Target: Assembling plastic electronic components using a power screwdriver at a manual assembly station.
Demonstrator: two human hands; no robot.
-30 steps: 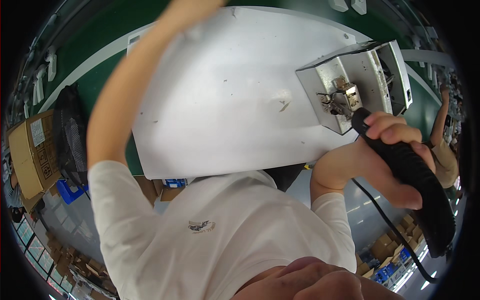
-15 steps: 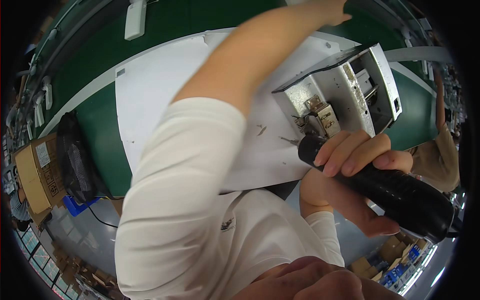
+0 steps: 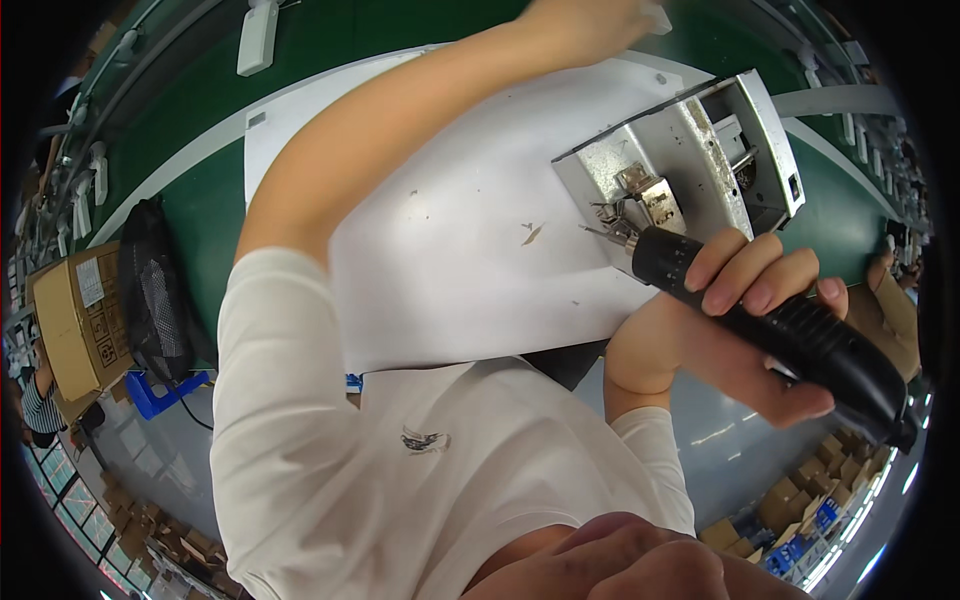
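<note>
Black electric screwdriver sits in the right hand, fingers wrapped tight round the barrel, bit tip touching the small brass-coloured part on the grey metal housing. Housing lies on the white sheet covering the green desk, nothing seen clamping it. Left hand is stretched far past it to the top edge of view; can't tell whether its fingers are open or closed. Risks, as judgement: bit looks angled to the part, so it could cam out and skid across the housing. With the left hand away, torque could spin or shift the housing on the slick sheet.
</note>
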